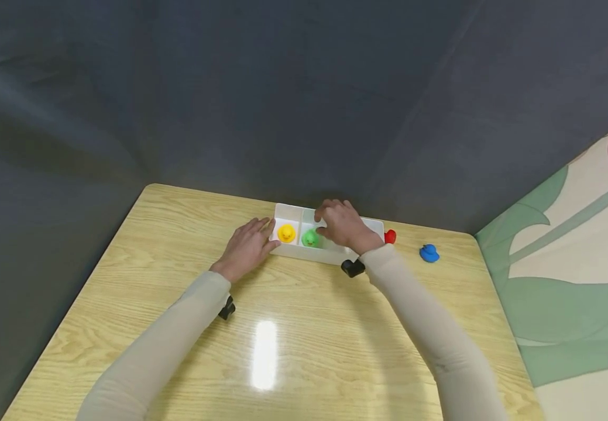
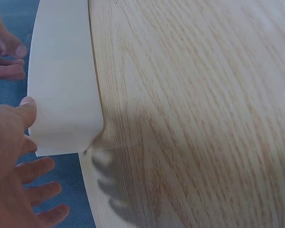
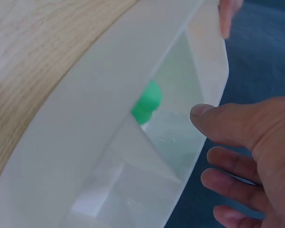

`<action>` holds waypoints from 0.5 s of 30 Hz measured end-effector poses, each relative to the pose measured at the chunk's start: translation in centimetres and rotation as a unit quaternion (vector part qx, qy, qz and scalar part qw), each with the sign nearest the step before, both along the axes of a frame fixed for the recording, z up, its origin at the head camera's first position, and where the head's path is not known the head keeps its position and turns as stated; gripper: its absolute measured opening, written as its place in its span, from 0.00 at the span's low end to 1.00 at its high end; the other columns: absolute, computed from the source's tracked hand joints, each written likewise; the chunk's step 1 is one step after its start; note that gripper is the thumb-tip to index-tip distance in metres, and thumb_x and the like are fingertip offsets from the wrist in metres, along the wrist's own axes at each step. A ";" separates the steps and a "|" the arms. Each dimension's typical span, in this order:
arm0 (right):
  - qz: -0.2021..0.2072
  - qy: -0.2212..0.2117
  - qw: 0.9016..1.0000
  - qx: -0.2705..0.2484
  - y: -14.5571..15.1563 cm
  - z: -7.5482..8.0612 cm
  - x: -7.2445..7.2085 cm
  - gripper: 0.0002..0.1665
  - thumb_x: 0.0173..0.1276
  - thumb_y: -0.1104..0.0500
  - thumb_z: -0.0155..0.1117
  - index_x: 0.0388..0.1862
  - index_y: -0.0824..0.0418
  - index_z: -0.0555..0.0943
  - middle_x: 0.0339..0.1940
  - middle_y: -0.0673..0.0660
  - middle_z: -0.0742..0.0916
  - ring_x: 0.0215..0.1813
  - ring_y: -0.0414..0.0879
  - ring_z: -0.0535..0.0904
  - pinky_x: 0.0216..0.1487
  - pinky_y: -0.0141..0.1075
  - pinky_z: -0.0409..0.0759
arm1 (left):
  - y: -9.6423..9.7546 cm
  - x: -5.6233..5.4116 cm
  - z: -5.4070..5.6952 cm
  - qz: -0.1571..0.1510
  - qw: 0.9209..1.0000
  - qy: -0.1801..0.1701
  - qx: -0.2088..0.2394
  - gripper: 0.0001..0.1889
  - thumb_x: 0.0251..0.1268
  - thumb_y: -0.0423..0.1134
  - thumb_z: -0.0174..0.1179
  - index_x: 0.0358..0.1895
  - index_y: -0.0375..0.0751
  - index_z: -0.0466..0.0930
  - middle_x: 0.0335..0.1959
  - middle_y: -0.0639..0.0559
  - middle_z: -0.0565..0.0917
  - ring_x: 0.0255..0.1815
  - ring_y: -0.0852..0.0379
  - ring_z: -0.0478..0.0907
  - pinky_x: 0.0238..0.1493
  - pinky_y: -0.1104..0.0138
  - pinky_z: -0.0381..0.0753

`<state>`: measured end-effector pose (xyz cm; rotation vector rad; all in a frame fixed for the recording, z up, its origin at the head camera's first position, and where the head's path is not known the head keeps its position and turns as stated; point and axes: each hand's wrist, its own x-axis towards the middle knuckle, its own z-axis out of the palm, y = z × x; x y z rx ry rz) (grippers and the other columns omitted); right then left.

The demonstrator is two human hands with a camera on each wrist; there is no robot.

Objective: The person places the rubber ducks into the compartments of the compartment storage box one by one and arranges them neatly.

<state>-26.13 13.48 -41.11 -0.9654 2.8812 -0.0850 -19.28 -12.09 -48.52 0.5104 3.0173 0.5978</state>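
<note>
A white divided box (image 1: 301, 251) lies along the table's far edge. Its left compartment holds a yellow toy duck (image 1: 286, 233), and the adjoining one a green toy duck (image 1: 311, 238), partly visible as a green shape (image 3: 149, 100) in the right wrist view. My left hand (image 1: 247, 245) touches the box's left end, its thumb at the rim and the other fingers spread beyond. Over the box's middle is my right hand (image 1: 343, 225), thumb and fingers apart with nothing between them, just right of the green duck. The right hand hides some compartments.
A red object (image 1: 390, 236) sits at the box's right end, partly hidden. Farther right on the wooden table (image 1: 304, 327) lies a blue toy duck (image 1: 429, 253). A dark curtain (image 1: 282, 105) hangs behind the table, and a patterned cloth (image 1: 577, 263) borders the right side.
</note>
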 end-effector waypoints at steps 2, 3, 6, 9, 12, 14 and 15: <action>-0.008 -0.003 1.000 -0.002 0.3 0.3 -0.1 0.18 0.71 0.56 0.76 0.57 0.60 0.89 0.58 0.59 0.88 0.64 0.62 0.82 0.60 0.54 0.77 | -0.1 0.0 0.0 0.001 1.000 -0.005 0.002 0.36 0.86 0.57 0.51 0.84 0.38 0.61 0.85 0.37 0.65 0.85 0.33 0.62 0.83 0.39 0.66; -0.013 -0.005 1.000 -0.003 0.4 0.5 -0.1 0.19 0.71 0.56 0.76 0.58 0.60 0.89 0.59 0.60 0.88 0.64 0.62 0.82 0.60 0.54 0.77 | -0.2 -0.1 0.0 0.001 1.000 -0.006 0.002 0.36 0.86 0.57 0.51 0.84 0.38 0.60 0.85 0.37 0.65 0.86 0.33 0.61 0.83 0.39 0.65; -0.020 -0.008 1.000 -0.006 1.0 0.9 -0.1 0.19 0.71 0.56 0.76 0.58 0.61 0.89 0.59 0.60 0.88 0.65 0.63 0.82 0.62 0.56 0.77 | -0.4 -0.1 0.0 0.005 1.000 -0.010 0.004 0.36 0.85 0.57 0.51 0.84 0.39 0.60 0.85 0.38 0.65 0.86 0.33 0.61 0.84 0.39 0.64; -0.027 -0.008 1.000 -0.008 1.7 1.2 -0.2 0.19 0.72 0.56 0.76 0.58 0.61 0.88 0.59 0.61 0.88 0.65 0.63 0.82 0.63 0.57 0.77 | -0.7 -0.2 -0.1 0.006 1.000 -0.011 0.002 0.36 0.86 0.57 0.51 0.84 0.39 0.60 0.85 0.38 0.64 0.86 0.33 0.60 0.84 0.39 0.64; -0.037 -0.006 0.999 -0.009 2.5 1.4 -0.2 0.19 0.72 0.56 0.76 0.58 0.61 0.88 0.59 0.61 0.88 0.66 0.64 0.82 0.64 0.59 0.77 | -1.0 -0.2 -0.1 0.007 1.000 -0.012 -0.001 0.36 0.86 0.57 0.51 0.85 0.39 0.59 0.85 0.37 0.64 0.86 0.33 0.60 0.84 0.38 0.64; -0.044 -0.006 0.999 -0.009 3.0 1.5 -0.2 0.19 0.72 0.56 0.75 0.59 0.61 0.88 0.59 0.61 0.88 0.66 0.63 0.82 0.65 0.60 0.76 | -1.1 -0.3 -0.1 0.007 1.000 -0.012 0.000 0.36 0.86 0.57 0.51 0.85 0.38 0.59 0.85 0.37 0.64 0.86 0.32 0.60 0.84 0.38 0.64; -0.047 -0.007 0.999 -0.010 3.3 1.5 -0.1 0.19 0.72 0.56 0.75 0.59 0.61 0.88 0.60 0.61 0.87 0.66 0.63 0.81 0.65 0.60 0.76 | -1.2 -0.3 -0.1 0.008 1.000 -0.014 0.000 0.37 0.86 0.57 0.51 0.85 0.38 0.59 0.85 0.37 0.64 0.86 0.32 0.60 0.84 0.38 0.64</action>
